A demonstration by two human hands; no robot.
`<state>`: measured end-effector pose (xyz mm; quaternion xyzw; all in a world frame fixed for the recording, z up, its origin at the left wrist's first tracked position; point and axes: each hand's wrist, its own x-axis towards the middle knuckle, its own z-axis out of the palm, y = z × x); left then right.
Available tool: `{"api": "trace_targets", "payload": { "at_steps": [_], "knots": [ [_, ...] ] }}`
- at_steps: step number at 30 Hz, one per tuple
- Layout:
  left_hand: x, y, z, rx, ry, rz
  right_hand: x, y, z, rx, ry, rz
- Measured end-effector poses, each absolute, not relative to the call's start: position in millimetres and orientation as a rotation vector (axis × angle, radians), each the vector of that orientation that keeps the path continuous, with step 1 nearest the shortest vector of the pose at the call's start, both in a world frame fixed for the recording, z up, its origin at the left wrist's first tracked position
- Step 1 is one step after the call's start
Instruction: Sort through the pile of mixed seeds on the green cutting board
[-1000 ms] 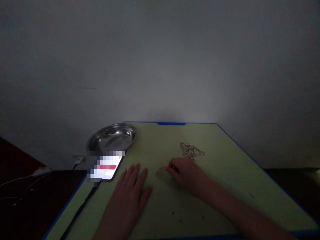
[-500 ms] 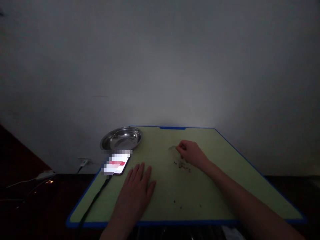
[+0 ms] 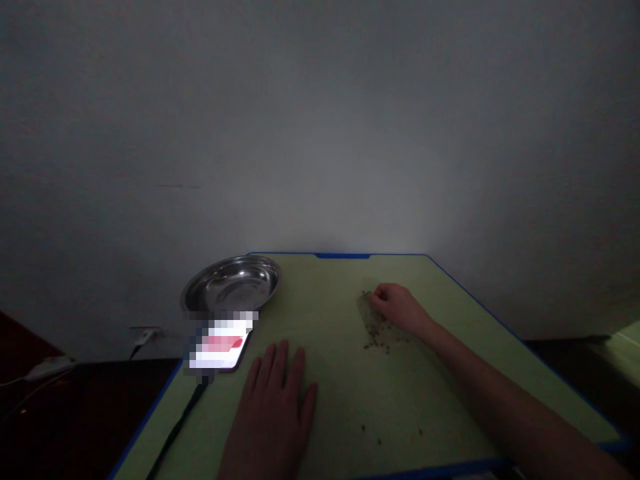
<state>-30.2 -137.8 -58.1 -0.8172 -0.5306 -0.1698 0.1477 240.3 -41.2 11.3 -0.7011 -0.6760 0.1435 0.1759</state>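
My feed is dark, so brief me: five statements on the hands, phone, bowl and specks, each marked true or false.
1. The left hand lies palm-down on the table. True.
2. The phone is lit up. True.
3. The right hand lies flat. False: it is curled, apparently holding a thin clear piece.
4. The metal bowl is nearer than the phone. False: it is beyond.
5. All the dark specks are clustered. False: three lie apart.

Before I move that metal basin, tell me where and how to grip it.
Best gripped, I'd judge, by the right-hand rim of the basin, coming from the right over the tabletop, thumb inside, fingers under the lip. The rim stands out as an edge to pinch; the lit phone lies just before its near side, and its left side is by the table's edge.
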Motion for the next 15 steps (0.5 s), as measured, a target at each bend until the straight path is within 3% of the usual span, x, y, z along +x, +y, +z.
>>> {"api": "trace_targets", "payload": {
  "at_steps": [10,15],
  "knots": [
    [-34,-143,-45,-2.422,-1.571,-0.523,215,-61,14,-1.736,-1.981,0.372],
    [-58,-207,-54,-2.431,-1.866,-0.7,223,-68,5,-1.664,-2.018,0.35]
  ]
}}
